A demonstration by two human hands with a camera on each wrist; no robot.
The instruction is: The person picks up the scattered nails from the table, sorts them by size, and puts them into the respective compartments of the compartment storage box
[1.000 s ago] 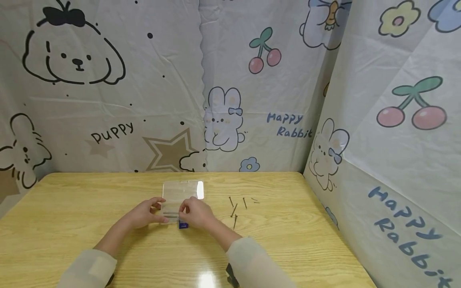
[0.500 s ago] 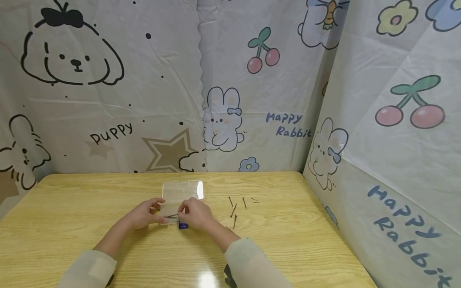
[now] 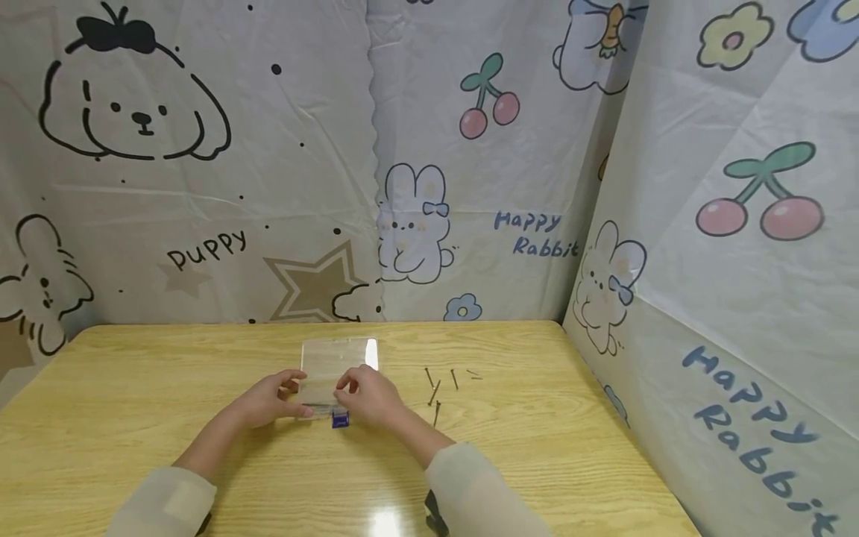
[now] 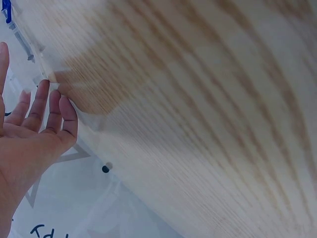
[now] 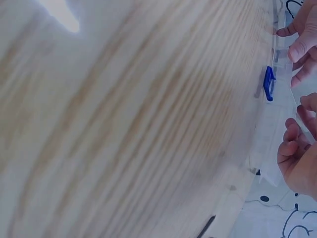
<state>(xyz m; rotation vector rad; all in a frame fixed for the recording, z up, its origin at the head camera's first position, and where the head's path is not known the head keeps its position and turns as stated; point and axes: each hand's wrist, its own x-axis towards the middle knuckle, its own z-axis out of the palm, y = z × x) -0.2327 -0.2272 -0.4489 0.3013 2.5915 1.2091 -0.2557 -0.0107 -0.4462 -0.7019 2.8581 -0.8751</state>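
I see my left hand (image 3: 268, 397) resting against the left end of the clear plastic box (image 3: 333, 371), fingers fairly straight, steadying rather than gripping. My right hand (image 3: 367, 395) sits on the box's near right corner with its fingers curled over the edge, just above the blue latch (image 3: 341, 420). The wrist view shows the fingertips (image 5: 297, 49) bent near that latch, though I cannot tell how firmly they pinch. The box lies flat on the wooden table (image 3: 168, 388), near its middle, with its lid lying open behind it.

To the right, a few loose nails (image 3: 436, 388) are scattered on the wood, near my right forearm but apart from the box.

What worries me: the box is light and smooth (glare on its far corner suggests slick plastic), so uneven pressure from one hand could make it skid or tip. I judge my right sleeve (image 3: 470, 485) could also sweep the nails toward the table's edge if the arm swings outward. Thin nails would be hard to recover there.
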